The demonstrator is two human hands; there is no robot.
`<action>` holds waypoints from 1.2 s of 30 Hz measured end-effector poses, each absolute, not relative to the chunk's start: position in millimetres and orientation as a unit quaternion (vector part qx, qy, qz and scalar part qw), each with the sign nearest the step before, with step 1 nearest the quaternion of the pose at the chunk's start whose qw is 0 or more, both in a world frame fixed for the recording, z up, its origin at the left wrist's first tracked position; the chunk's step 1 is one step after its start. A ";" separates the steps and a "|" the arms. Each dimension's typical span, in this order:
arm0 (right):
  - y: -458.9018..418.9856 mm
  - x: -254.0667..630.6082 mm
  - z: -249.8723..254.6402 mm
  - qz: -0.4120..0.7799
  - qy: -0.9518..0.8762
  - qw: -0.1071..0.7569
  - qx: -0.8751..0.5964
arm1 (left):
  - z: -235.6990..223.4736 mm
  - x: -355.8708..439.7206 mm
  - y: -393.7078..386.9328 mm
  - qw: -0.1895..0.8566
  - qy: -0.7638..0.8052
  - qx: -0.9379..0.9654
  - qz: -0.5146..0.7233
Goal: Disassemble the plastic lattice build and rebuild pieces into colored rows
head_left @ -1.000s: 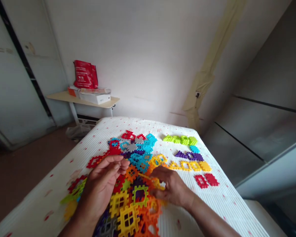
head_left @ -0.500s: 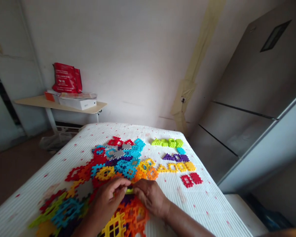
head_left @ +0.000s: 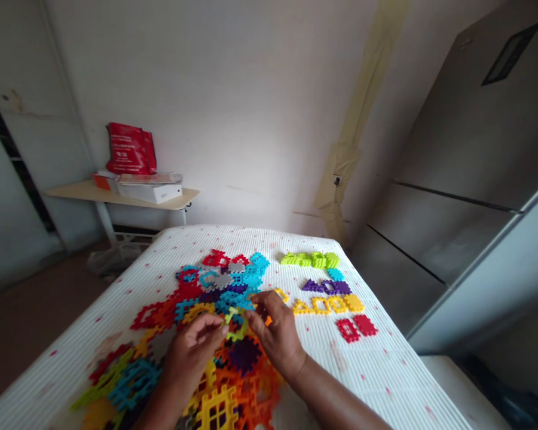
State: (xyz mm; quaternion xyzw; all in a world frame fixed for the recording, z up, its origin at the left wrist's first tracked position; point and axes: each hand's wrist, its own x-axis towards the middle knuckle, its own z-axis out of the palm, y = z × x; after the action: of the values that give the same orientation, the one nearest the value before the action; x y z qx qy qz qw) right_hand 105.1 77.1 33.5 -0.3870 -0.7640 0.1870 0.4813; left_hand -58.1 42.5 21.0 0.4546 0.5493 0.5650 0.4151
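Observation:
In the head view, my left hand (head_left: pixel 193 352) pinches the edge of a lime-green toothed building piece (head_left: pixel 235 329) that has an open middle. My right hand (head_left: pixel 278 334) is just to the right of that piece, thumb and fingers apart and nothing seen between them. Under both hands spreads a heap of plastic interlocking pieces. A purple piece (head_left: pixel 244 355) lies just below the green one, and a yellow window piece (head_left: pixel 217 409) is nearest me. Blue pieces (head_left: pixel 237 300) and a red piece (head_left: pixel 189 288) lie beyond my hands.
Sorted rows lie on the table's right: lime-green pieces (head_left: pixel 311 260), purple pieces (head_left: pixel 327 286), yellow pieces (head_left: pixel 329 304) and red pieces (head_left: pixel 364 325). A white dotted cloth (head_left: pixel 385 394) covers the table. A grey fridge (head_left: pixel 434 179) stands right; a side table (head_left: pixel 72 190) with a red bag (head_left: pixel 130 149) is back left.
My right hand has opened and lifted off the lime-green piece. That piece, mostly covered before, now shows in my left hand. The view has shifted slightly.

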 end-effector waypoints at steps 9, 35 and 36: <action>70.6 104.2 21.2 0.239 -0.770 0.422 -0.414 | 19.7 -63.0 45.4 0.469 0.531 0.359 0.607; 69.6 79.3 27.1 0.093 -0.818 0.365 -0.435 | 2.5 -72.6 50.3 0.469 0.550 0.410 0.556; 68.3 78.9 26.9 0.085 -0.823 0.360 -0.431 | 2.7 -72.7 50.3 0.468 0.552 0.408 0.556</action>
State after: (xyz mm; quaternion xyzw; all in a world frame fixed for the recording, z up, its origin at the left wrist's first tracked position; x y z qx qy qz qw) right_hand 78.9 68.3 26.9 -0.4309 -0.8234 0.0846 0.3595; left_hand -72.7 50.3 2.7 0.4083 0.5522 0.5559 0.4682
